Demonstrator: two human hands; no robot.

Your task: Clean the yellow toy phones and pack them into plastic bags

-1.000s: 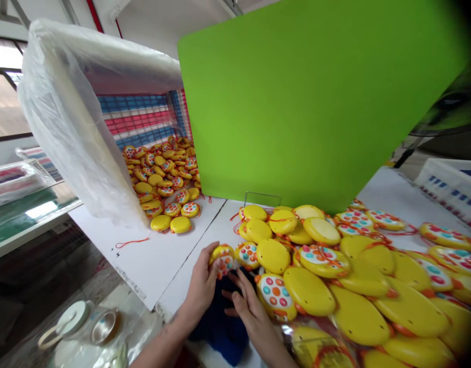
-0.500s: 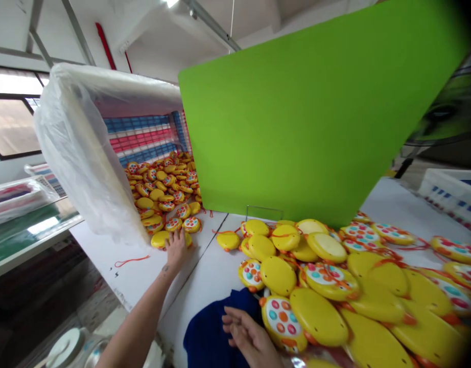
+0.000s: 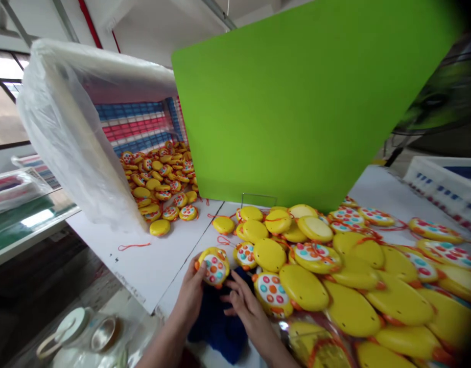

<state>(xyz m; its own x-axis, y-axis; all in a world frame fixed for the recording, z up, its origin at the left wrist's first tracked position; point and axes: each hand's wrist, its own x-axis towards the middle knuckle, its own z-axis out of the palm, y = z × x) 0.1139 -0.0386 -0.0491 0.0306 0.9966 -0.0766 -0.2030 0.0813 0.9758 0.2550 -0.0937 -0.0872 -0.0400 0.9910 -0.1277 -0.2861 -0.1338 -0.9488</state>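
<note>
My left hand [image 3: 192, 284] grips a yellow oval toy [image 3: 215, 267] by its left edge. The toy's white panel with coloured round buttons faces up, and orange bits stick out at its rim. Just right of it is my right hand [image 3: 245, 302], fingers apart and holding nothing; its fingertips come close to the toy, and I cannot tell whether they touch. Under both hands lies a dark blue cloth [image 3: 220, 327]. A pile of similar yellow toys [image 3: 303, 287] with orange-red cords spreads to the right, some showing plain backs, others the buttoned side.
A large container on its side, wrapped in clear plastic [image 3: 59, 128], holds many more yellow toys [image 3: 162, 174] at left. A green board [image 3: 289, 112] stands behind the pile. A loose cord [image 3: 134, 246] lies on the white table [image 3: 105, 235]. A white crate [image 3: 442, 186] is at right.
My left hand has picked up a yellow toy near the container's mouth and brought it back towards me, above the cloth. My right hand has moved slightly up beside it.
</note>
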